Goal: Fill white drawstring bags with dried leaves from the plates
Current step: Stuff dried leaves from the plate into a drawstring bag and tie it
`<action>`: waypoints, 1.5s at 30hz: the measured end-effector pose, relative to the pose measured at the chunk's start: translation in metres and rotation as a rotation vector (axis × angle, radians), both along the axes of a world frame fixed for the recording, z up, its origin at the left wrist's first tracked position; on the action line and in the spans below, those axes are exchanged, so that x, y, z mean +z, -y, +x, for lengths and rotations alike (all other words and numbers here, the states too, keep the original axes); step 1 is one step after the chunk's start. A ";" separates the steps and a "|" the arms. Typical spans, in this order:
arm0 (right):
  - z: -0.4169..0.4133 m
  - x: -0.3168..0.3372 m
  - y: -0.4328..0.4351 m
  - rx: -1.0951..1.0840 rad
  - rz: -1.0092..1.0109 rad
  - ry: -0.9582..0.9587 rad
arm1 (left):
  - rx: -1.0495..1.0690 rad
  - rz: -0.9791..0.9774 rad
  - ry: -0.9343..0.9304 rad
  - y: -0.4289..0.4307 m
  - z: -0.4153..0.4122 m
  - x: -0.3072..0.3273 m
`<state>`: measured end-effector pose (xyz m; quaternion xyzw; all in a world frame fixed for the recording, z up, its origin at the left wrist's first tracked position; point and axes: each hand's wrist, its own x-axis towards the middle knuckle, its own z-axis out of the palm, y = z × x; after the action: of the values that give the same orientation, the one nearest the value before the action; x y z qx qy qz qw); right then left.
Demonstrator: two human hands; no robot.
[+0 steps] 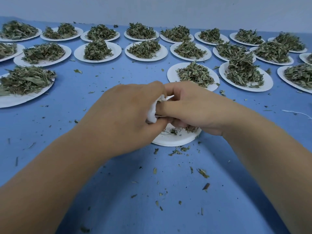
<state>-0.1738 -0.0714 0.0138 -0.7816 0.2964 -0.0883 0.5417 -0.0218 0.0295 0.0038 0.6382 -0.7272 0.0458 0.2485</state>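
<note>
Broadly, a blue desk (101, 166) carries rows of white plates (78, 54) heaped with dried leaves (97, 49), and a nearly bare plate (173, 141) sits nearest the person under both grips. Above that plate the left grip (125, 115) is curled round a white drawstring bag (154, 113). The right grip (190, 108) presses against the bag's mouth with fingers curled, and whether it pinches anything cannot be told. Small leaf scraps (202, 173) lie scattered across the desk near the forearms.

Heaped plates (172, 72) crowd far side, near blue table (109, 191) open, only leaf scraps (203, 173)
</note>
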 end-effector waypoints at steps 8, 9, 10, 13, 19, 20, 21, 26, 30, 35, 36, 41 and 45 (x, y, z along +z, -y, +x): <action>-0.002 0.002 0.003 0.023 0.120 0.044 | -0.008 0.084 -0.170 0.001 0.004 0.000; -0.001 0.002 0.002 0.019 0.072 0.043 | -0.003 0.086 -0.163 0.002 0.003 -0.001; 0.001 0.001 0.000 0.011 0.032 0.045 | 0.003 0.084 -0.153 0.002 0.002 -0.001; 0.005 0.000 -0.002 -0.032 -0.042 0.043 | -0.006 0.078 -0.111 0.003 -0.002 -0.001; 0.007 0.000 -0.001 -0.104 -0.059 0.102 | -0.042 0.077 -0.204 0.000 0.003 0.003; 0.006 0.001 0.000 -0.132 -0.055 0.119 | -0.046 0.063 -0.219 0.000 0.004 0.003; 0.005 0.001 0.001 -0.156 -0.042 0.141 | -0.043 0.046 -0.237 -0.001 0.006 0.004; 0.002 -0.002 0.003 -0.253 0.037 0.243 | 0.011 0.135 -0.358 -0.001 0.015 -0.002; 0.005 -0.002 0.001 -0.306 -0.046 0.144 | 0.091 0.243 -0.215 -0.001 0.022 -0.011; 0.011 0.006 0.002 -0.490 0.216 0.240 | 0.186 0.193 -0.186 0.000 0.023 -0.006; 0.013 0.008 0.002 -0.538 0.431 0.359 | 0.198 0.195 -0.194 0.000 0.020 -0.006; 0.020 0.020 -0.002 -0.684 0.877 0.902 | 0.197 0.134 -0.245 -0.001 0.003 -0.008; 0.031 0.023 -0.010 -0.707 0.944 1.083 | 0.180 0.079 -0.338 0.000 -0.004 -0.009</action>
<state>-0.1427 -0.0619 0.0371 -0.1780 0.2285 -0.4873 0.8238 -0.0262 0.0292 -0.0056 0.7085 -0.6165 -0.0687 0.3365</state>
